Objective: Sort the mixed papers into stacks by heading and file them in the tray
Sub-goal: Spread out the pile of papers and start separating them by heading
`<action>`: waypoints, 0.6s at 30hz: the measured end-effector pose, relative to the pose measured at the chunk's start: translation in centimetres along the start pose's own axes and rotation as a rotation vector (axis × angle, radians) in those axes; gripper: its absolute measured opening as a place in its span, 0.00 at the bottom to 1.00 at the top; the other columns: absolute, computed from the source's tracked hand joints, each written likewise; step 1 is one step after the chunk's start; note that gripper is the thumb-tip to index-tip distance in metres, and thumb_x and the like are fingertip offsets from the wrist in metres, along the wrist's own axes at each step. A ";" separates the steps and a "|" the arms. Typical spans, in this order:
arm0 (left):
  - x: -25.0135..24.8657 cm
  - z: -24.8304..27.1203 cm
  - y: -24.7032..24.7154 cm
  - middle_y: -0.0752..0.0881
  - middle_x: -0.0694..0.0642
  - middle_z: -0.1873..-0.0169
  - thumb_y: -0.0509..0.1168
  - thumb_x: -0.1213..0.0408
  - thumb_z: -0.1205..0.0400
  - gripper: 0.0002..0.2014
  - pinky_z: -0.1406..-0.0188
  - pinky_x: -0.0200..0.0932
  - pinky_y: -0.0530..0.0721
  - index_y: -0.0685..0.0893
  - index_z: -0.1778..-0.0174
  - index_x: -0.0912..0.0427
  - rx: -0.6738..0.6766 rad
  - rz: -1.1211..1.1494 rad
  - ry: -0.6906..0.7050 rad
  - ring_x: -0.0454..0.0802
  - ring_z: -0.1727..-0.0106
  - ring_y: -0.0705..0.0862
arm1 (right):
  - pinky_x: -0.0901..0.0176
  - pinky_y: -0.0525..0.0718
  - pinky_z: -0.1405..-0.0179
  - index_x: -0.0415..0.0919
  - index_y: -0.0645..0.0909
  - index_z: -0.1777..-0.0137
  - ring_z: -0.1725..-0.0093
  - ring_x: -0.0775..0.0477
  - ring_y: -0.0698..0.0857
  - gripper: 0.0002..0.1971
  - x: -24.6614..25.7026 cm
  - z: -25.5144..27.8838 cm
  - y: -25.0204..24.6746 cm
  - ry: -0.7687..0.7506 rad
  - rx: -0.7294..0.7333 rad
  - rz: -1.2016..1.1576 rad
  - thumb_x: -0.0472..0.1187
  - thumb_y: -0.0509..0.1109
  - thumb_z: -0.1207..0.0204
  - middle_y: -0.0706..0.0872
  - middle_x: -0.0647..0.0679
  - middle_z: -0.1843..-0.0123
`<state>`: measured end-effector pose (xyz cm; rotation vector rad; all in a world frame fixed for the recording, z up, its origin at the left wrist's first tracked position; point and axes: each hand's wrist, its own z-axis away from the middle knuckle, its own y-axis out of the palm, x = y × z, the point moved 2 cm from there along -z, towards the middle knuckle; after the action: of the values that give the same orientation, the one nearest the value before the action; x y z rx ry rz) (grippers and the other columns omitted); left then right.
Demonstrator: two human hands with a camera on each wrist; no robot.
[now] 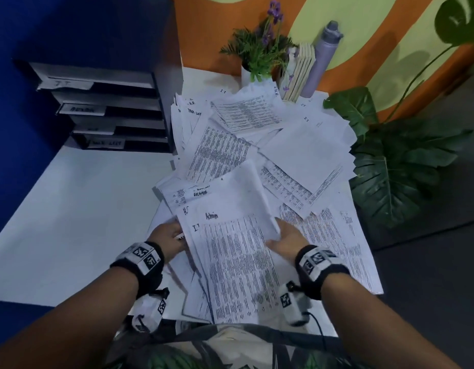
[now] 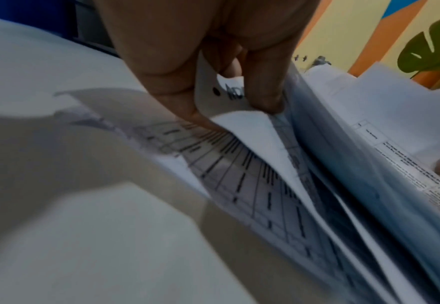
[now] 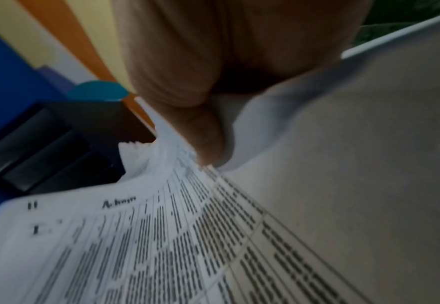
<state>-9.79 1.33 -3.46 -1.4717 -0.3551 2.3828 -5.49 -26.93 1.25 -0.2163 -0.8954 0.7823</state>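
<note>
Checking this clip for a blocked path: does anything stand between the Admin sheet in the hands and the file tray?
Nothing visible does. The left hand and right hand hold the Admin sheet at the near edge. Between it and the file tray lies only bare white table; the loose paper pile lies to the tray's right.

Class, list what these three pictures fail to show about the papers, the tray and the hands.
- Head view: body print on the papers is too small to read.
- Head view: the tray label third from the top is shadowed, unreadable.
- Left wrist view: the left hand covers the rest of a heading that starts "Ad".
- Right wrist view: blur smears the print; a curled sheet hides the right hand fingertips.
</note>
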 end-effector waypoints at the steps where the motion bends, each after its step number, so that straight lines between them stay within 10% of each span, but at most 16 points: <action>1: -0.1 -0.1 0.0 0.86 0.49 0.46 0.73 0.73 0.24 0.15 0.43 0.38 0.76 0.88 0.47 0.50 -0.051 0.015 -0.011 0.48 0.41 0.83 | 0.49 0.81 0.35 0.45 0.68 0.22 0.38 0.46 0.82 0.29 0.3 -0.3 0.1 -0.013 -0.033 0.024 0.34 0.70 0.22 0.81 0.47 0.32; 8: -1.4 -1.1 -2.9 0.88 0.52 0.40 0.58 0.37 0.19 0.27 0.41 0.57 0.84 0.77 0.29 0.48 -0.192 0.709 -0.099 0.55 0.39 0.86 | 0.52 0.84 0.58 0.37 0.80 0.44 0.55 0.40 0.89 0.19 3.2 1.1 -7.4 -0.160 -0.180 -0.566 0.34 0.81 0.34 0.89 0.43 0.58; 10: -2.8 -1.1 -3.0 0.84 0.47 0.34 0.54 0.31 0.20 0.33 0.32 0.55 0.77 0.67 0.22 0.42 -0.122 0.756 -0.049 0.50 0.33 0.82 | 0.54 0.85 0.58 0.33 0.81 0.44 0.54 0.39 0.90 0.31 4.1 1.5 -9.1 -0.300 -0.231 -0.684 0.42 0.88 0.46 0.91 0.43 0.58; 15: -8.4 -1.4 -2.9 0.63 0.42 0.21 0.79 0.49 0.32 0.48 0.22 0.62 0.61 0.56 0.21 0.30 -0.081 0.506 0.117 0.50 0.23 0.69 | 0.54 0.87 0.57 0.29 0.82 0.44 0.59 0.45 0.88 0.17 7.2 2.3 -8.0 -0.523 -0.273 -0.777 0.28 0.77 0.33 0.89 0.43 0.58; 18: -10.9 -1.5 -4.4 0.75 0.51 0.26 0.84 0.60 0.36 0.51 0.27 0.59 0.71 0.62 0.21 0.41 -0.277 0.450 0.218 0.52 0.29 0.76 | 0.58 0.87 0.58 0.31 0.83 0.48 0.59 0.49 0.89 0.15 8.2 2.7 -7.4 -0.606 -0.285 -0.777 0.26 0.77 0.36 0.90 0.47 0.60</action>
<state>-3.23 1.16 6.43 -2.1097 -0.3388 2.5427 -0.67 -26.85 11.54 0.1371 -1.5335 -0.0293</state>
